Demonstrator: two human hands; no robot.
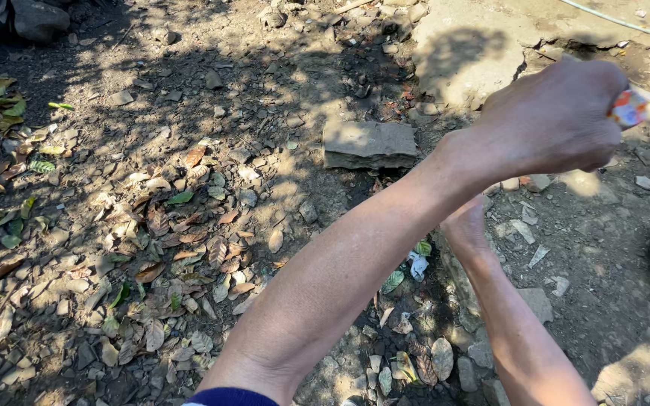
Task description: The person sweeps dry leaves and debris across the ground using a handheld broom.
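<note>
A: Head view. What does the left hand (547, 120) hold?

B: Its fingers are curled tight around a small colourful packet (629, 107), whose end sticks out at the right of the fist, above the bare ground near a concrete slab (475, 45).

A: And the right hand (466, 225)?

B: It sits below and behind the left forearm, mostly hidden; whether its fingers are apart or together cannot be told.

A: Surroundings?

B: A flat stone (370, 143) lies left of the fist; dry leaves (182, 248) cover the soil.
</note>
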